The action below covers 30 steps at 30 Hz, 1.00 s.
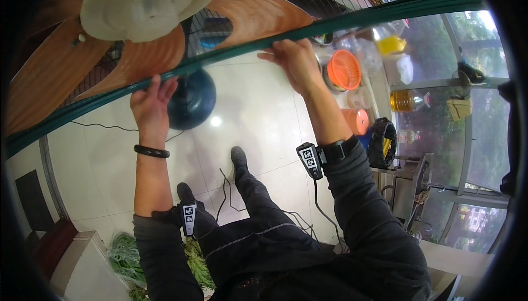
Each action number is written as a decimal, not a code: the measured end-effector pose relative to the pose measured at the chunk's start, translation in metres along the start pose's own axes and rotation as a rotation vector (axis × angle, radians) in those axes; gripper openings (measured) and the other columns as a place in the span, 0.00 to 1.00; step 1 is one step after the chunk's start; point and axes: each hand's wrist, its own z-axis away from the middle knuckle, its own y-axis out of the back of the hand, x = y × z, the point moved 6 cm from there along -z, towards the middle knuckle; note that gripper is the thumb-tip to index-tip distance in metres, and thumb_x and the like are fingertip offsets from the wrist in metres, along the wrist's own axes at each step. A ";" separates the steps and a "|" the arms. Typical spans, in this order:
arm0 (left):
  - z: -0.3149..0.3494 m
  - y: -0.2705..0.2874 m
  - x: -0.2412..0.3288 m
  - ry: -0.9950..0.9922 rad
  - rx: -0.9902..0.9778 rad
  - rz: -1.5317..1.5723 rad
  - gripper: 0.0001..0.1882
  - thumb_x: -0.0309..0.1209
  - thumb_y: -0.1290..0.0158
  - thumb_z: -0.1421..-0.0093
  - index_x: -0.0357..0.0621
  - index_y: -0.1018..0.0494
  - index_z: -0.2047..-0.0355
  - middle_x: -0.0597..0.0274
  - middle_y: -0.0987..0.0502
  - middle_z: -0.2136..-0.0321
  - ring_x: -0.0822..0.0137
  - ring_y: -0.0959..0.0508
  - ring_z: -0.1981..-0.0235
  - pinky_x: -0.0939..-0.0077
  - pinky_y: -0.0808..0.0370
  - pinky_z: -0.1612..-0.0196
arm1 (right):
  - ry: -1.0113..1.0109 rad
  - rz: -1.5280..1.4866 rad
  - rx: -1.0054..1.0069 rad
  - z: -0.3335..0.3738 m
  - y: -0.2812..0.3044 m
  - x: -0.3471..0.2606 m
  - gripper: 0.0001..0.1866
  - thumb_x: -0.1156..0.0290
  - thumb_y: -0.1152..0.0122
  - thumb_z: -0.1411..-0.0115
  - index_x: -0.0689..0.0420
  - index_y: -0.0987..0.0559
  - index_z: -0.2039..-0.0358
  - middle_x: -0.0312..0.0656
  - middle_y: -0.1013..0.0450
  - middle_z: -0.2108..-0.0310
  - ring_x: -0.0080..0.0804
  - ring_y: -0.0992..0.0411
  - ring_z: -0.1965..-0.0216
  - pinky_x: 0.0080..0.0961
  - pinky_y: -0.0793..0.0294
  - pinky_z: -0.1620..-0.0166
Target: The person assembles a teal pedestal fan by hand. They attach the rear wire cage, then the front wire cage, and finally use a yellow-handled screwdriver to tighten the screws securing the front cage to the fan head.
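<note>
Green band (231,52) runs along brown panels (264,12); left hand (149,106) and right hand (298,65) touching its lower edge, can't tell if fingers (287,48) clamped.

Bright, cool daylight is let in through the windows (487,114) on the right, where the glass is nearly burned out toward the upper corner, and a small, hard glare spot is reflected by the pale, glossy floor (258,100). Detail is swallowed in the black sleeve (363,202) of the right arm, while the left hand (149,108) and the right hand (300,64) are clearly lit. Straight window frames (466,150) are bowed by the fisheye lens, and the corners are lost in black vignetting.
</note>
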 end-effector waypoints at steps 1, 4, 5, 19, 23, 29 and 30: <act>-0.001 0.000 0.000 -0.008 -0.004 -0.003 0.06 0.26 0.47 0.34 0.34 0.28 0.63 0.49 0.20 0.62 0.55 0.16 0.61 0.65 0.18 0.52 | -0.015 -0.013 -0.005 -0.002 0.001 0.002 0.11 0.81 0.54 0.39 0.73 0.29 0.57 0.51 0.26 0.61 0.42 0.21 0.64 0.34 0.16 0.55; -0.003 0.002 -0.001 -0.020 -0.025 0.001 0.06 0.27 0.47 0.34 0.35 0.28 0.63 0.49 0.20 0.61 0.55 0.17 0.59 0.64 0.19 0.51 | -0.051 -0.074 0.002 -0.009 0.006 0.008 0.11 0.81 0.54 0.39 0.72 0.29 0.57 0.51 0.27 0.59 0.43 0.22 0.63 0.34 0.16 0.55; -0.003 0.003 -0.002 -0.017 -0.035 0.009 0.06 0.27 0.46 0.34 0.37 0.28 0.62 0.49 0.20 0.60 0.54 0.17 0.57 0.64 0.19 0.50 | -0.076 -0.087 0.013 -0.010 0.008 0.010 0.11 0.81 0.54 0.39 0.72 0.29 0.57 0.52 0.27 0.59 0.43 0.22 0.63 0.35 0.16 0.56; -0.008 0.011 -0.002 -0.043 -0.036 -0.017 0.05 0.27 0.46 0.34 0.39 0.27 0.61 0.53 0.21 0.61 0.55 0.18 0.57 0.63 0.19 0.49 | 0.415 0.063 0.144 0.032 0.025 -0.046 0.22 0.83 0.43 0.42 0.64 0.31 0.46 0.47 0.26 0.51 0.31 0.25 0.53 0.28 0.21 0.53; -0.008 0.012 -0.002 -0.066 -0.049 -0.018 0.09 0.26 0.49 0.33 0.34 0.30 0.56 0.53 0.21 0.60 0.60 0.17 0.60 0.68 0.18 0.52 | 0.479 0.059 0.130 0.031 0.032 -0.051 0.20 0.82 0.45 0.42 0.64 0.30 0.47 0.50 0.26 0.53 0.35 0.25 0.54 0.30 0.22 0.52; -0.009 0.016 -0.002 -0.075 -0.074 -0.012 0.09 0.27 0.48 0.33 0.36 0.29 0.55 0.54 0.21 0.58 0.60 0.17 0.59 0.68 0.19 0.51 | 0.465 0.043 0.080 0.027 0.032 -0.048 0.18 0.83 0.48 0.41 0.63 0.30 0.49 0.51 0.26 0.52 0.38 0.26 0.51 0.35 0.24 0.47; -0.009 0.017 -0.002 -0.074 -0.077 -0.007 0.08 0.27 0.47 0.34 0.38 0.28 0.56 0.54 0.21 0.59 0.59 0.17 0.58 0.67 0.19 0.50 | 0.484 0.048 0.063 0.028 0.030 -0.049 0.19 0.82 0.48 0.41 0.63 0.30 0.48 0.51 0.26 0.52 0.39 0.26 0.51 0.35 0.24 0.46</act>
